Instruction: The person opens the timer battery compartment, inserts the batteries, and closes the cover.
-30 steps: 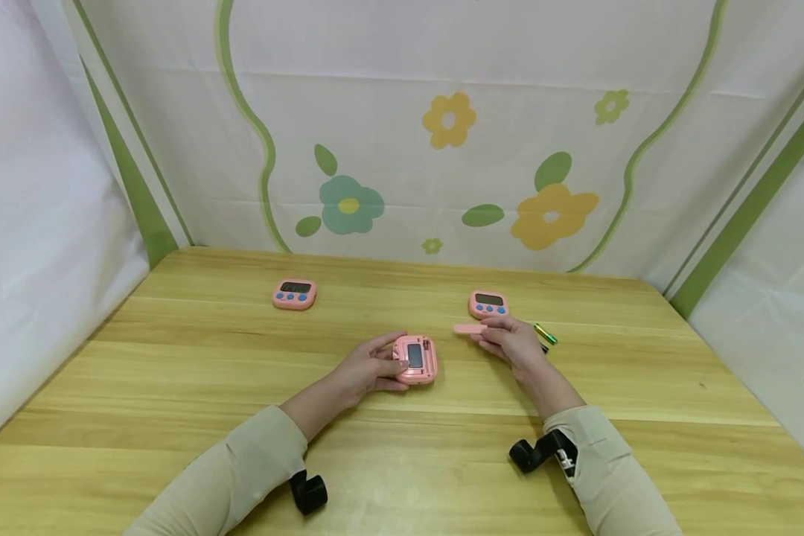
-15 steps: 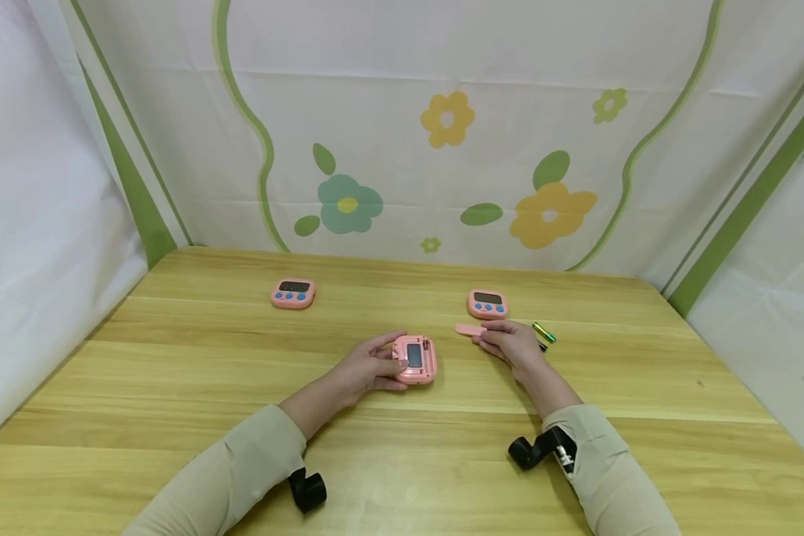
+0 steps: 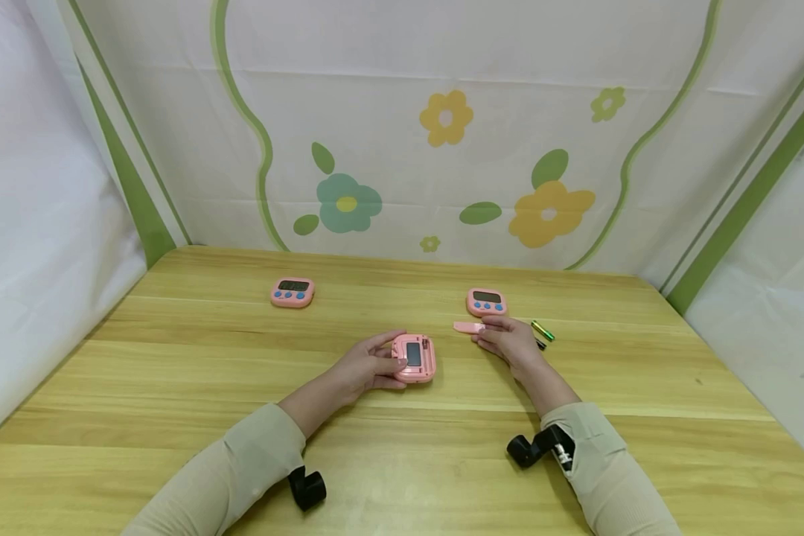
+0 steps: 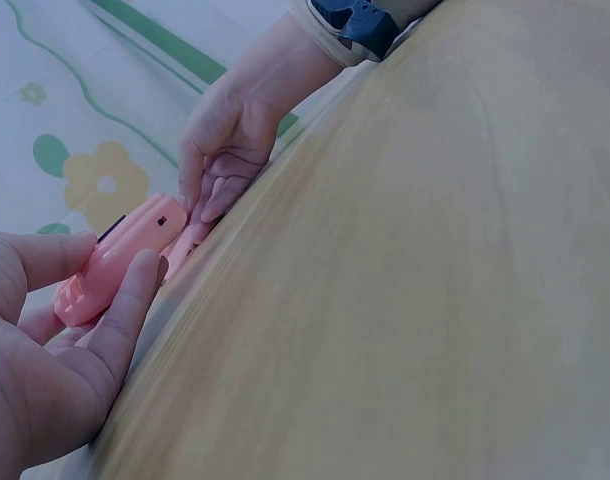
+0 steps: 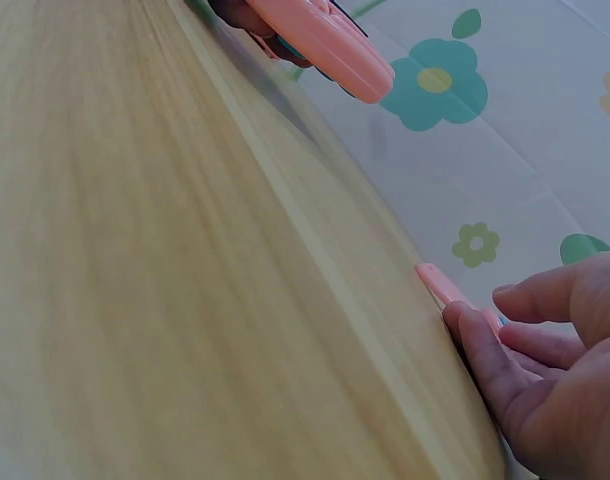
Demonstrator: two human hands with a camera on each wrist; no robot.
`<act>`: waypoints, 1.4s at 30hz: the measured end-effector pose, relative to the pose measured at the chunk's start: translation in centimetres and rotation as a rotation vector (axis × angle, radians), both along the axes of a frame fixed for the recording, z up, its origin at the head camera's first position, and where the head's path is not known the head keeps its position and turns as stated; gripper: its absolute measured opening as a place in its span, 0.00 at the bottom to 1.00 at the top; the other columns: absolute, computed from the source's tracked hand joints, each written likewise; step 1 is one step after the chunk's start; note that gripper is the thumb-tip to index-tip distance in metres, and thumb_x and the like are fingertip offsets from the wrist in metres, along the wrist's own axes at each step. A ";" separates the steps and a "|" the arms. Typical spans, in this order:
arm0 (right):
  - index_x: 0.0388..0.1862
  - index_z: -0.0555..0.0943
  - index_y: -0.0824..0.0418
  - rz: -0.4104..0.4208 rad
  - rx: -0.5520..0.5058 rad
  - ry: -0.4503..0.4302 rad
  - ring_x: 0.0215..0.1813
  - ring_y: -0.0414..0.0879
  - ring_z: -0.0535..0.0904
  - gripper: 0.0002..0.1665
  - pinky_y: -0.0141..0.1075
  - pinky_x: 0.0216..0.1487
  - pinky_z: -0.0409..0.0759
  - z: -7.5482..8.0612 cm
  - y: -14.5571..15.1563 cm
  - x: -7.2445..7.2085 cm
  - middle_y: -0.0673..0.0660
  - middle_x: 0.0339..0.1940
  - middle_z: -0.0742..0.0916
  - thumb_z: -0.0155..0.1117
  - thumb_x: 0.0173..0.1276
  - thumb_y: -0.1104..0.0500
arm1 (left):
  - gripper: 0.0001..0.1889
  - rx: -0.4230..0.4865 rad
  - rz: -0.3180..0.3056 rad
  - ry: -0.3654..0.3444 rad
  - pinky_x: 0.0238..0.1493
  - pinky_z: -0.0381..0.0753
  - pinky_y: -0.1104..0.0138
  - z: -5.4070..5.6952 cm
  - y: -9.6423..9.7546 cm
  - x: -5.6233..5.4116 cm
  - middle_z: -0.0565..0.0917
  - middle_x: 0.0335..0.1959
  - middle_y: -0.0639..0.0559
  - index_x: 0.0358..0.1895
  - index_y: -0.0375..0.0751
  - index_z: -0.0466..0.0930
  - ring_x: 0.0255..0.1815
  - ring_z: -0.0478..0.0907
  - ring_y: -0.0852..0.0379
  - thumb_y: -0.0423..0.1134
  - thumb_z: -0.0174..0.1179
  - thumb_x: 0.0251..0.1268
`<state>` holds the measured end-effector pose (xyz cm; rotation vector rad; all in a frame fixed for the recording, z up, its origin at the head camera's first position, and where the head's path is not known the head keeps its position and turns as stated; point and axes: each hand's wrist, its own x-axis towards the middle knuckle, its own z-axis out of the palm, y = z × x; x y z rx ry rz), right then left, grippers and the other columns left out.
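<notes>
Over a wooden table (image 3: 388,469), the two hands are apart. The left hand (image 3: 367,365) grips a pink digital timer (image 3: 413,354), back side up. Farther back lie a left rear timer (image 3: 292,292) and a right rear timer (image 3: 487,302), screens up. Near the latter, the right hand (image 3: 516,346) pinches a slim pink battery cover (image 3: 466,327); beside that hand lie a green-and-gold battery (image 3: 543,330) and a partly hidden dark battery (image 3: 541,345).

Soft even light, faint sheen on the tabletop (image 3: 391,458), wrist views dimmer, left one bluish
</notes>
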<state>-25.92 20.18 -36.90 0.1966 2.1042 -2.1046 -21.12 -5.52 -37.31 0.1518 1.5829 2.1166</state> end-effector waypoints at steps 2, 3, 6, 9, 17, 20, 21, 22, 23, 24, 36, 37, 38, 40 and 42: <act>0.57 0.63 0.73 0.003 -0.001 0.008 0.36 0.43 0.79 0.24 0.33 0.44 0.74 0.0 0.0 0.0 0.69 0.52 0.70 0.51 0.61 0.72 | 0.33 0.005 0.004 -0.005 0.38 0.77 0.58 0.1 0.0 0.0 0.68 0.52 0.35 0.64 0.42 0.55 0.37 0.76 0.46 0.22 0.53 0.53; 0.57 0.63 0.73 0.003 0.000 0.012 0.35 0.43 0.79 0.24 0.33 0.44 0.75 0.0 0.0 0.0 0.69 0.53 0.70 0.51 0.61 0.72 | 0.33 0.007 0.002 0.000 0.38 0.77 0.58 0.1 -0.1 0.1 0.68 0.52 0.35 0.64 0.42 0.55 0.37 0.76 0.46 0.23 0.53 0.53; 0.57 0.64 0.71 -0.010 0.002 0.017 0.35 0.43 0.79 0.24 0.33 0.43 0.75 -0.1 0.0 -0.1 0.68 0.53 0.70 0.51 0.61 0.72 | 0.33 0.014 -0.008 0.017 0.39 0.77 0.58 0.2 -0.2 0.2 0.68 0.52 0.35 0.64 0.40 0.55 0.37 0.76 0.45 0.24 0.55 0.52; 0.57 0.65 0.70 -0.024 0.005 0.021 0.35 0.44 0.79 0.24 0.32 0.41 0.76 0.0 0.1 -0.1 0.67 0.53 0.70 0.51 0.61 0.71 | 0.34 0.018 -0.016 0.033 0.38 0.77 0.58 0.2 -0.2 0.3 0.68 0.52 0.35 0.64 0.39 0.54 0.37 0.76 0.45 0.24 0.55 0.52; 0.58 0.64 0.70 0.027 -0.008 0.025 0.36 0.45 0.79 0.25 0.33 0.39 0.77 0.6 -0.2 0.3 0.69 0.54 0.70 0.53 0.60 0.70 | 0.32 0.000 -0.002 0.004 0.38 0.77 0.58 0.2 0.0 0.0 0.68 0.52 0.36 0.64 0.41 0.55 0.36 0.76 0.46 0.23 0.52 0.54; 0.59 0.63 0.69 0.052 -0.028 0.020 0.38 0.46 0.79 0.27 0.34 0.41 0.76 0.9 -0.3 0.4 0.69 0.55 0.69 0.54 0.61 0.69 | 0.32 0.002 0.000 -0.003 0.37 0.77 0.58 0.1 0.0 0.0 0.68 0.52 0.36 0.64 0.41 0.55 0.35 0.77 0.47 0.23 0.52 0.54; 0.60 0.62 0.69 0.058 -0.037 0.015 0.38 0.47 0.79 0.27 0.34 0.42 0.76 1.0 -0.4 0.4 0.69 0.56 0.69 0.54 0.60 0.68 | 0.33 0.005 0.001 -0.006 0.37 0.77 0.59 0.1 0.0 0.0 0.68 0.53 0.36 0.64 0.41 0.55 0.35 0.77 0.47 0.23 0.53 0.54; 0.60 0.62 0.70 0.060 -0.046 0.011 0.39 0.47 0.79 0.28 0.35 0.43 0.76 1.1 -0.4 0.4 0.69 0.56 0.69 0.55 0.60 0.68 | 0.33 0.007 0.003 -0.007 0.37 0.78 0.59 0.1 0.0 0.0 0.67 0.53 0.36 0.64 0.41 0.55 0.34 0.77 0.47 0.23 0.53 0.54; 0.60 0.62 0.69 0.065 -0.052 0.008 0.39 0.47 0.78 0.28 0.35 0.43 0.75 1.2 -0.5 0.5 0.69 0.56 0.68 0.55 0.60 0.68 | 0.33 0.009 0.003 -0.008 0.37 0.78 0.59 0.1 0.0 0.0 0.67 0.54 0.36 0.64 0.41 0.55 0.34 0.77 0.47 0.23 0.53 0.54; 0.60 0.61 0.70 0.068 -0.053 0.008 0.39 0.47 0.78 0.29 0.36 0.44 0.75 1.3 -0.6 0.5 0.69 0.56 0.69 0.55 0.60 0.67 | 0.33 0.010 0.003 -0.007 0.36 0.78 0.59 0.1 0.0 0.0 0.67 0.55 0.36 0.64 0.41 0.54 0.34 0.77 0.47 0.23 0.53 0.53; 0.58 0.62 0.73 0.083 0.004 0.123 0.36 0.44 0.78 0.28 0.39 0.44 0.75 3.2 1.4 0.8 0.57 0.41 0.79 0.56 0.60 0.64 | 0.33 0.004 0.002 -0.001 0.37 0.77 0.59 -0.1 0.1 0.1 0.67 0.54 0.35 0.64 0.41 0.54 0.35 0.77 0.47 0.23 0.53 0.53; 0.58 0.61 0.74 0.095 0.005 0.125 0.36 0.44 0.78 0.28 0.38 0.44 0.75 3.6 1.7 0.9 0.56 0.40 0.78 0.55 0.61 0.65 | 0.33 0.004 0.002 0.001 0.37 0.77 0.59 -0.1 0.1 0.1 0.67 0.54 0.35 0.64 0.41 0.54 0.35 0.77 0.47 0.23 0.53 0.53; 0.59 0.60 0.74 0.101 0.003 0.127 0.37 0.43 0.78 0.29 0.37 0.44 0.75 3.9 2.1 1.0 0.54 0.39 0.78 0.54 0.61 0.65 | 0.33 0.005 0.002 0.003 0.37 0.77 0.59 -0.2 0.1 0.1 0.67 0.53 0.35 0.64 0.41 0.54 0.35 0.77 0.47 0.23 0.53 0.53; 0.59 0.59 0.74 0.114 0.000 0.133 0.38 0.43 0.78 0.29 0.36 0.45 0.75 4.4 2.8 1.2 0.53 0.39 0.79 0.54 0.62 0.64 | 0.33 0.006 0.002 0.006 0.37 0.77 0.59 -0.1 0.1 0.0 0.68 0.53 0.35 0.64 0.41 0.54 0.35 0.77 0.47 0.23 0.53 0.53; 0.58 0.60 0.73 0.112 -0.016 0.141 0.37 0.43 0.78 0.28 0.36 0.44 0.75 4.9 3.4 1.3 0.53 0.39 0.80 0.55 0.61 0.64 | 0.33 0.006 0.002 0.008 0.37 0.77 0.58 -0.1 0.1 0.0 0.68 0.52 0.36 0.64 0.40 0.54 0.35 0.77 0.47 0.23 0.53 0.53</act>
